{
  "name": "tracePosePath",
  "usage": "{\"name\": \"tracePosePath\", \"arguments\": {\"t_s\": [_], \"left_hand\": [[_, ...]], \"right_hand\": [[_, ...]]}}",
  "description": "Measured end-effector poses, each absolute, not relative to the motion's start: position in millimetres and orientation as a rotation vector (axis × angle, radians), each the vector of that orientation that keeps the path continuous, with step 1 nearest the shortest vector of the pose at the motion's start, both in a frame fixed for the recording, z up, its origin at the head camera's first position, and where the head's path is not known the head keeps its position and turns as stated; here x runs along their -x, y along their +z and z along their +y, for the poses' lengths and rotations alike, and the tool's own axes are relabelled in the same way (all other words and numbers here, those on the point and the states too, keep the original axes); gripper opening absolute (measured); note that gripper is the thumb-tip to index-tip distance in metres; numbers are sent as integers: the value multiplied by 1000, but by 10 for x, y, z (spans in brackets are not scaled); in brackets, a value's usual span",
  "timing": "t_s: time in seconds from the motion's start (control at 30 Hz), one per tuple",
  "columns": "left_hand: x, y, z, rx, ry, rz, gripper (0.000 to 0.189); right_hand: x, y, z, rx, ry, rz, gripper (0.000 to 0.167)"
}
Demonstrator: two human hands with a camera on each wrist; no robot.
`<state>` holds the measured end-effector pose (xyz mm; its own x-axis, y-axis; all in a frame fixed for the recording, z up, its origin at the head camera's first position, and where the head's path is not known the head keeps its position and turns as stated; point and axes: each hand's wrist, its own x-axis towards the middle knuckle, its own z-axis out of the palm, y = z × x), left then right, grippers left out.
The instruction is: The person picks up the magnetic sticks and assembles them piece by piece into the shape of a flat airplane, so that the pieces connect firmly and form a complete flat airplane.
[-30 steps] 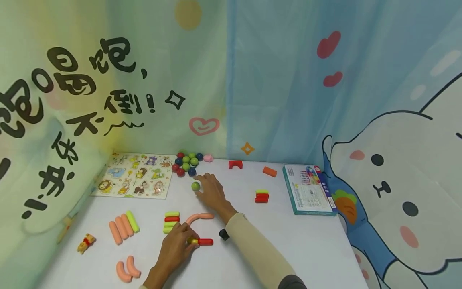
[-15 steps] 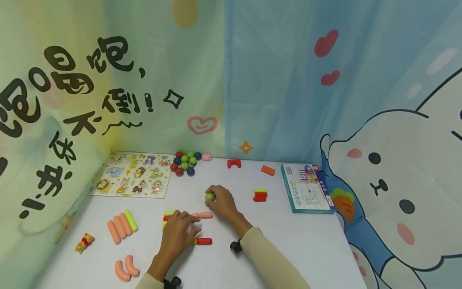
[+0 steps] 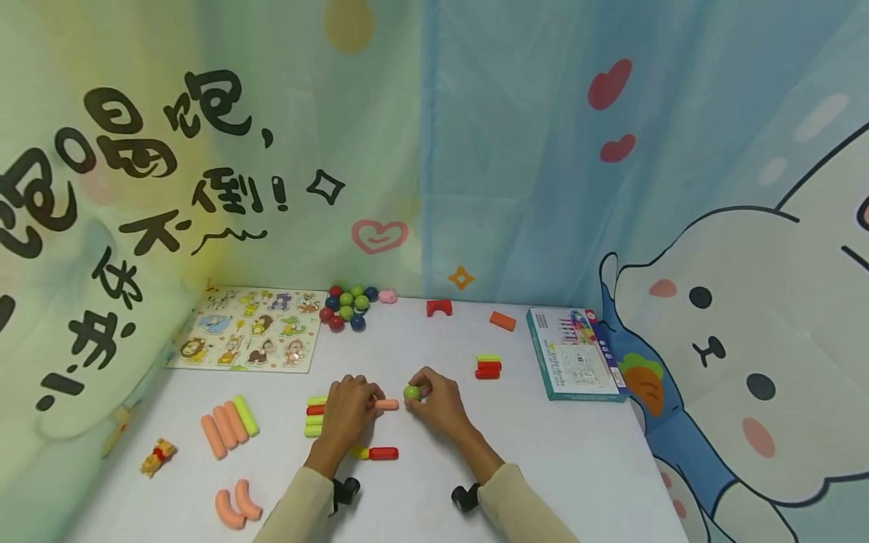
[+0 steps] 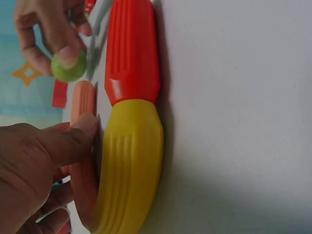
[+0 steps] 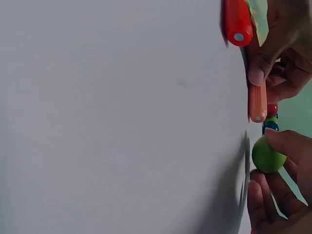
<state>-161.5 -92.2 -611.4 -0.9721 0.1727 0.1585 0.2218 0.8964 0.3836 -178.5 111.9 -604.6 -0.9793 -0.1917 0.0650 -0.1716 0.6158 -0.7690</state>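
My left hand (image 3: 351, 411) pinches a peach curved magnetic rod (image 3: 387, 405) between thumb and fingers. The rod's free end points right, and its round metal tip shows in the right wrist view. A green ball (image 3: 412, 393) is pinched by my right hand (image 3: 441, 405), just beyond that free end; a small gap parts ball and rod tip (image 5: 257, 117). Nearer to me lies a yellow rod (image 4: 129, 161) joined end to end with a red rod (image 4: 131, 53). Part of the yellow rod is hidden behind my left hand in the head view.
Green and red rods (image 3: 314, 421) lie left of my left hand. Farther left are peach rods (image 3: 220, 430), curved pieces (image 3: 229, 510) and a bear figure (image 3: 158, 457). Balls (image 3: 346, 299) cluster at the back beside a sticker board (image 3: 251, 332). A box (image 3: 577, 354) lies right.
My right hand has picked up the green ball near the cluster and carried it toward me and right. My left hand has left the yellow-red piece and now pinches the peach rod.
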Motion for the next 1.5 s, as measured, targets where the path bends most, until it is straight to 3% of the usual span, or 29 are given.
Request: {"name": "tracePosePath", "arguments": {"t_s": [0.53,0.7,1.13,1.33,1.5], "left_hand": [[1594,-6124,-966,282,-728,-2929,18],[1599,-6125,-989,284,-755,-2931,21],[1578,-6157,-1055,286,-828,-2908,22],[1573,-6172,-1074,266,-835,-2919,21],[1597,-6182,-1079,244,-822,-2937,20]], "right_hand": [[1759,-6071,1022,461,-1225,2823,31],[1989,-5974,881,451,-1087,2855,41],[2674,-5792,264,764,-477,2863,77],[2826,-5773,94,796,-299,2826,73],[2885,-5791,49,742,-205,2991,56]]}}
